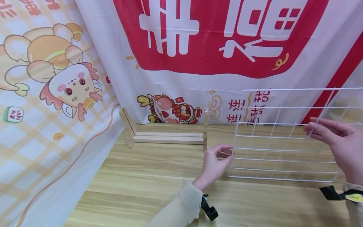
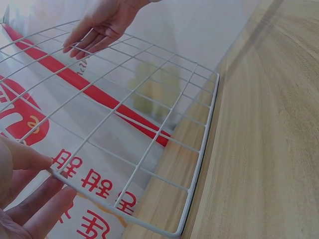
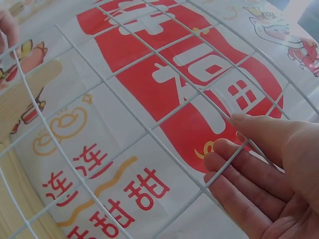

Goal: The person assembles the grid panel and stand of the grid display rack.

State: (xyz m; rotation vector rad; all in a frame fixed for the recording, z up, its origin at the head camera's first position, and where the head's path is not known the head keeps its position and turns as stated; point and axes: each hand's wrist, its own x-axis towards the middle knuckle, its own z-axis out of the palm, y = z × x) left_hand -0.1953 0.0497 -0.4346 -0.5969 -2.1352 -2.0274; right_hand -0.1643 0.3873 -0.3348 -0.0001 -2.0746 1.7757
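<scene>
A white wire grid panel (image 1: pixel 280 179) stands upright over the table at the right, low edge near the wood. Its wires look doubled in places; whether it is one layer or two I cannot tell. My left hand (image 1: pixel 214 162) pinches its left edge wire between thumb and fingers, also visible in the left wrist view. Higher and to the right, my right hand (image 1: pixel 340 138) holds a wire inside the grid; in the right wrist view thumb and fingers (image 3: pixel 244 169) lie on opposite sides of the mesh.
A light wooden stand (image 1: pixel 168 138) with two uprights and a crossbar sits at the table's back left. Behind it hangs a printed red and white cloth (image 1: pixel 210 64). Another checked cloth (image 1: pixel 34 135) covers the left side. The wood-grain tabletop (image 1: pixel 127 189) spreads in front.
</scene>
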